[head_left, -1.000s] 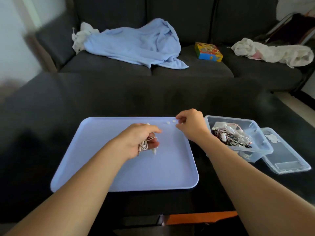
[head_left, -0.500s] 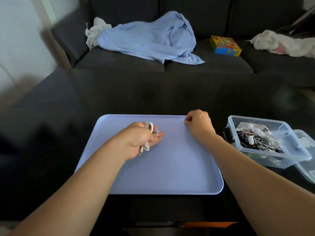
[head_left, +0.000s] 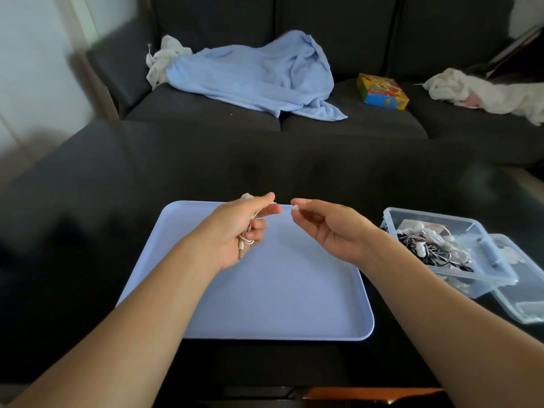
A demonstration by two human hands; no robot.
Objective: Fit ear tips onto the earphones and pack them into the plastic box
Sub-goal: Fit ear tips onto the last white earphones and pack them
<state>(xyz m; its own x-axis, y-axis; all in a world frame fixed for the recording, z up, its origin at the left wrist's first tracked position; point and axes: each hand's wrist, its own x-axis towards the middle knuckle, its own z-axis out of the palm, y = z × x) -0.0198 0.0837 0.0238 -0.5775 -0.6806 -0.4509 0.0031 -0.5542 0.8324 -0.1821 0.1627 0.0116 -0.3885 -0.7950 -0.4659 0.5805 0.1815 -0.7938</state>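
Left grip: your left hand [head_left: 240,228] holds a coiled white wired earphone set [head_left: 250,232] in curled fingers, with the jack plug hanging below the palm; thumb and forefinger appear to pinch one earbud at the far end, though it is too small to confirm.
Right grip: your right hand [head_left: 329,223] pinches a small white silicone ear tip [head_left: 295,207] between thumb and forefinger.
Position: both hands are raised over the far edge of the flat pale blue plastic tray [head_left: 279,298], fingertips near but apart.
Destination: the clear rectangular plastic box [head_left: 500,279] sits right of the tray, already holding tangled earphones; its clear lid [head_left: 530,304] lies just beside it, further right.
Risk, dropped tip: a loose pinch during fitting could let the ear tip fall; off the tray it would be hard to find on the dark table [head_left: 88,260].
Risk, misfit: pushing at an angle could seat the tip crookedly.
Risk, cable: loosening your left fingers could uncoil the cable.
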